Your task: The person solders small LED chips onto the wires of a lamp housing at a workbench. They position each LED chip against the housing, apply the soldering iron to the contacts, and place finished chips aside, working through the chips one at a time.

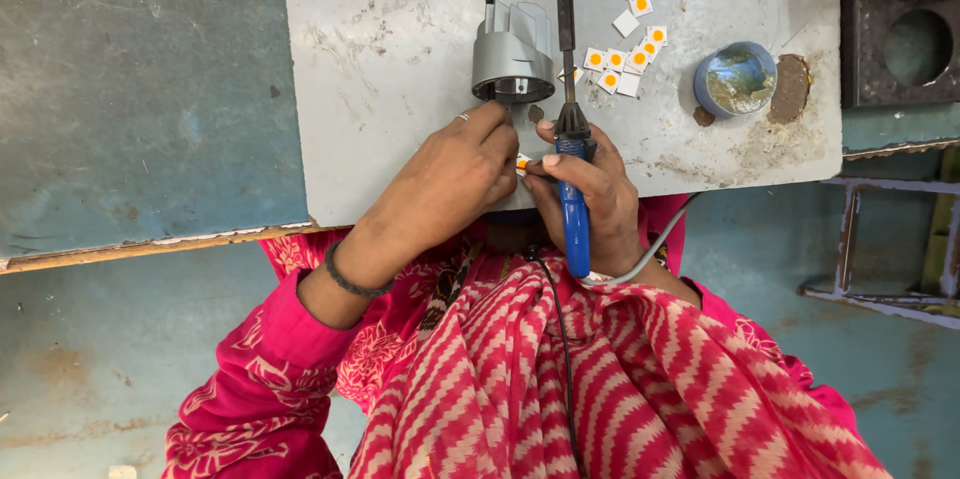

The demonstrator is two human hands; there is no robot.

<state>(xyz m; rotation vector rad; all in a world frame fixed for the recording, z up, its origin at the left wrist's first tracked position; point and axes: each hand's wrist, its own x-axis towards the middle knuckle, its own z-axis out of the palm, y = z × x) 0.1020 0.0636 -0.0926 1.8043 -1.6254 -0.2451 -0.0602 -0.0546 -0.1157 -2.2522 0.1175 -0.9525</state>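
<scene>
We see the right hand (pixel 585 194) curled tight around a blue-handled soldering iron (pixel 570 139), whose dark tip points away up the grey metal table (pixel 400 89). The left hand (pixel 455 174) has its fingers bent close together, pinching a tiny white square chip with an orange dot (pixel 522 163) between both hands. A grey plastic lamp housing (pixel 512 54) stands just beyond the left fingers. More small chips (pixel 622 59) lie nearby.
</scene>
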